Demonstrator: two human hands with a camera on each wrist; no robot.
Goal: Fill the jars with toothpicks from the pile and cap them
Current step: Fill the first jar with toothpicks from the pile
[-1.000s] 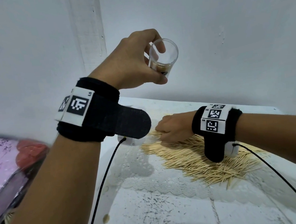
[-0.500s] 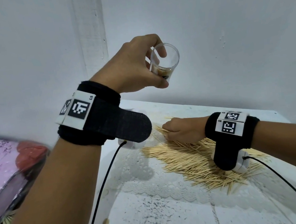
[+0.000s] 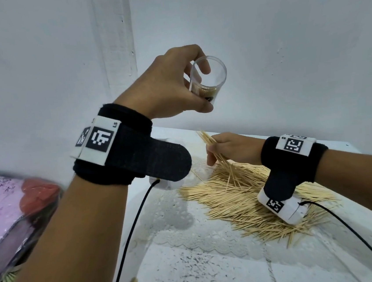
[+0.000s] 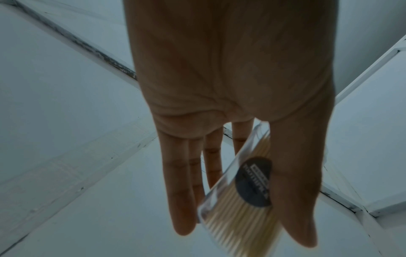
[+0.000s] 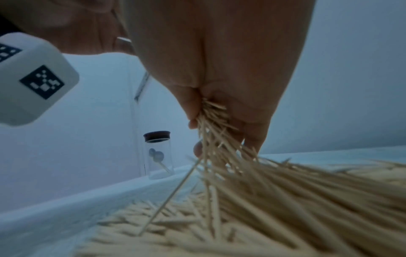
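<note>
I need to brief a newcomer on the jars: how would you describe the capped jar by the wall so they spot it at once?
Start at the white wall behind the toothpick pile on the table. At its foot, beyond the right hand, stands the capped jar, upright and clear. Unlike the open jar in the left hand, it wears a dark lid.

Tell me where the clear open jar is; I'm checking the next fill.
In the head view, the clear open jar is held up by the left hand, above the toothpick pile.
</note>
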